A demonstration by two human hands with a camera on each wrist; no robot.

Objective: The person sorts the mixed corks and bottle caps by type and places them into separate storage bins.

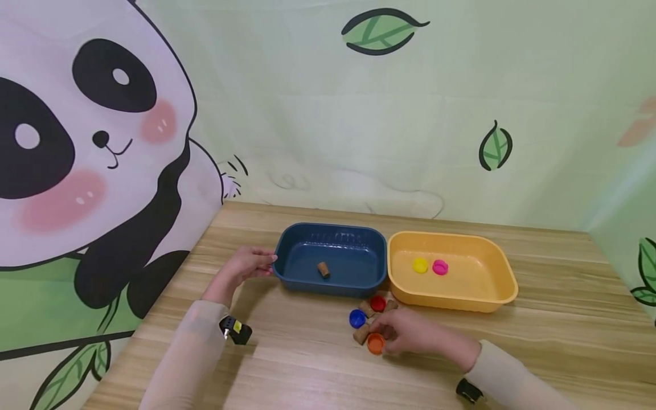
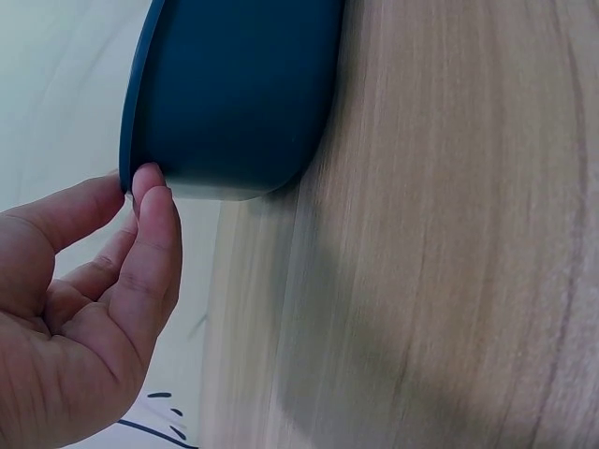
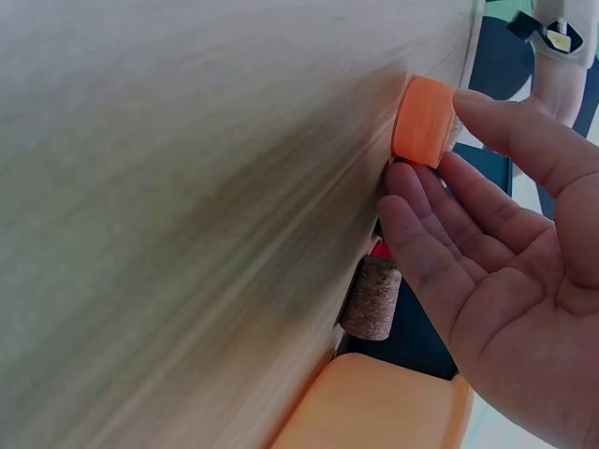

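Observation:
My left hand is at the left end of a dark blue plastic basin, pinching its rim between thumb and fingers in the left wrist view. One brown cork lies in that basin. On the wood table, my right hand reaches over a small cluster, thumb and fingers apart beside an orange cap. In the right wrist view the thumb is against the orange cap, the fingertips close below it; a firm grip is not visible. Around it lie a blue cap, a red cap and several corks, partly hidden by the hand.
A yellow basin stands against the blue one's right side, holding a yellow cap and a pink cap. Behind the wooden table hangs a pale green cloth with a panda and leaves.

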